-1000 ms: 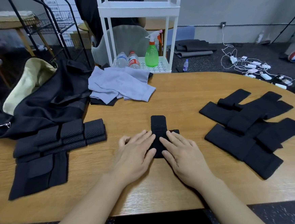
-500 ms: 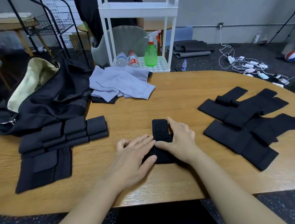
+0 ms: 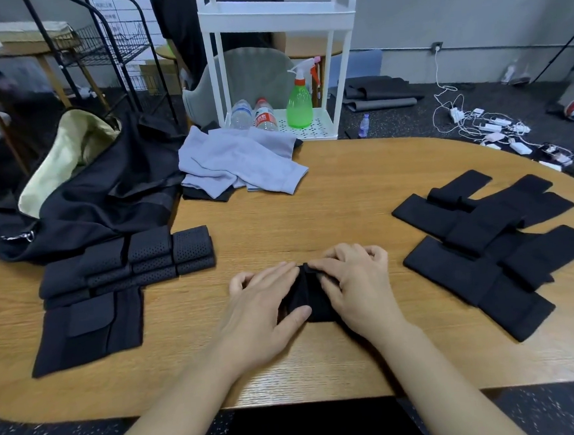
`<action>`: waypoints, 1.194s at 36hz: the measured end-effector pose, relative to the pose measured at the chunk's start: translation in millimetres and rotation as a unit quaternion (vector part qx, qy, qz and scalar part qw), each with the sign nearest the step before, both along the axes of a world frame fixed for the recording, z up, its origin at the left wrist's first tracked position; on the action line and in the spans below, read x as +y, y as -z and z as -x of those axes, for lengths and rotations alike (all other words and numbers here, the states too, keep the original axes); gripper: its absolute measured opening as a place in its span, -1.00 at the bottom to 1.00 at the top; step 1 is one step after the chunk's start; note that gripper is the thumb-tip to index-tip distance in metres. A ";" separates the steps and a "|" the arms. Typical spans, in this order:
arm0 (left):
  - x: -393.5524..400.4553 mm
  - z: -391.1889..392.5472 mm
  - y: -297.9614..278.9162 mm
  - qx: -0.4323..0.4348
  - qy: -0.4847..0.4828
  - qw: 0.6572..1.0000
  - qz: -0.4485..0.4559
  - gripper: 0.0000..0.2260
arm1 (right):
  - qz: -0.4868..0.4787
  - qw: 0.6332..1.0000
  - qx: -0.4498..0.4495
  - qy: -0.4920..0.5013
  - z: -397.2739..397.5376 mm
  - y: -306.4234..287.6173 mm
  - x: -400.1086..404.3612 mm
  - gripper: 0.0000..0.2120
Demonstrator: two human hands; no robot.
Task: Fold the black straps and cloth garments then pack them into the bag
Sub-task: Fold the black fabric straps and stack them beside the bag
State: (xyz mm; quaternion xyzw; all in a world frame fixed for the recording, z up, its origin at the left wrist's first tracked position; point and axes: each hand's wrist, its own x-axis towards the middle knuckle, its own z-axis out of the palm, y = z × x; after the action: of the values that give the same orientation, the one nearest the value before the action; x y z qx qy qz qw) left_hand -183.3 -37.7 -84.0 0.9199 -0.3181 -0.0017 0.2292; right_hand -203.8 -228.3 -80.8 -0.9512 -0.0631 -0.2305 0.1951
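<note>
Strap [image 3: 305,296] under both my hands, black, folded small, lying on the wooden table [image 3: 345,185] near its front edge. My left hand [image 3: 263,305] lies flat on it, fingers straight, thumb against its near side; my right hand [image 3: 356,280] curls its fingers over the far end and pinches it. Left of the strap lie folded perforated black straps [image 3: 128,264] — behind them the black bag [image 3: 105,197]. Right of it lies a loose pile of black straps [image 3: 487,246]; beyond it, a grey cloth garment [image 3: 240,162].
</note>
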 end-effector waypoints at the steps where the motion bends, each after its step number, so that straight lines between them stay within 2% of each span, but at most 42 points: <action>1: -0.3 0.2 -0.1 -0.003 -0.001 1.000 -0.003 -0.32 | 0.010 1.000 -0.020 0.010 2.7 1.8 1.9 -0.77; 7: -1.8 1.5 -3.3 -0.002 -0.010 1.000 -0.026 -0.36 | 0.078 0.993 -0.084 0.043 17.1 5.4 12.2 -0.82; 12: -3.0 2.1 -4.0 -0.002 -0.011 0.999 -0.035 -0.35 | 0.123 0.988 -0.058 0.071 25.0 10.7 17.0 -0.84; 19: -3.2 1.9 -1.4 -0.010 -0.010 0.999 -0.033 -0.27 | 0.155 0.982 0.039 0.097 35.3 11.6 28.8 -0.59; 26: -2.8 1.9 -1.0 -0.011 -0.011 0.999 -0.038 -0.28 | 0.164 0.978 0.070 0.104 38.8 8.7 30.6 -0.55; 31: -3.7 2.4 -2.3 0.006 -0.016 1.000 -0.017 -0.28 | 0.132 0.981 0.111 0.094 41.0 1.7 29.5 -0.57; 34: -5.1 -1.0 -9.2 0.071 -0.043 0.996 0.034 -0.41 | 0.008 0.990 0.115 0.083 38.9 -6.1 21.0 -0.62; 36: -7.9 -4.5 -15.9 0.099 -0.069 0.991 0.061 -0.50 | -0.071 0.988 0.082 0.114 36.0 -10.4 10.2 -0.70; 37: -10.1 -6.2 -19.2 0.103 -0.084 0.989 0.058 -0.51 | -0.079 0.985 0.068 0.140 34.2 -12.4 5.1 -0.72; 38: -12.5 -8.0 -21.7 0.104 -0.097 0.989 0.041 -0.49 | -0.071 0.981 0.070 0.166 32.2 -15.3 0.8 -0.68; 41: -21.1 -14.0 -25.4 0.107 -0.127 0.986 -0.031 -0.44 | -0.021 0.958 0.175 0.225 25.9 -22.6 -6.9 -0.42; 43: -24.6 -18.0 -26.8 0.115 -0.136 0.983 -0.044 -0.48 | -0.011 0.944 0.232 0.235 22.7 -25.0 -10.6 -0.36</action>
State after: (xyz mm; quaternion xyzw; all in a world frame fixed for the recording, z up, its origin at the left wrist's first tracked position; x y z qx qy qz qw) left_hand -165.2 -62.2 -57.2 0.9573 -0.1612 -0.0906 0.2221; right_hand -226.4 -238.9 -55.8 -0.9640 0.2115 -0.0435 0.1554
